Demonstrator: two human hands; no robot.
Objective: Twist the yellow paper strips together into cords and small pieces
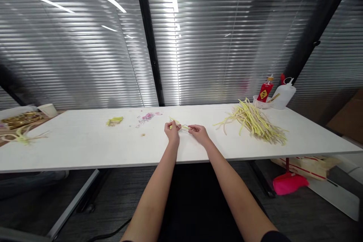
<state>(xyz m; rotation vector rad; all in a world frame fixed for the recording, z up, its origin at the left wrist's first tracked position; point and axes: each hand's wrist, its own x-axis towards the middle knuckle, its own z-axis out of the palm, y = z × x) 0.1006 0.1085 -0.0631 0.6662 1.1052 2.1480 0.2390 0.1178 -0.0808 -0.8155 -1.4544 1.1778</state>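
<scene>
The white table (85, 147) spans the middle of the frame. A large pile of yellow stalks (255, 123) lies on it, right of centre. My left hand (171, 131) and my right hand (199, 133) are at frame centre, near each other. A small yellow bundle (115, 121) lies left of centre; pink and purple bands (147, 117) are scattered just right of it. My fingertips, pinched narrow on both sides, hold a thin pale strand (184, 126) between them.

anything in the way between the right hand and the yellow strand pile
Nothing visible: white tabletop lies between the right hand and the yellow strand pile, whose loose ends point toward that hand.
</scene>
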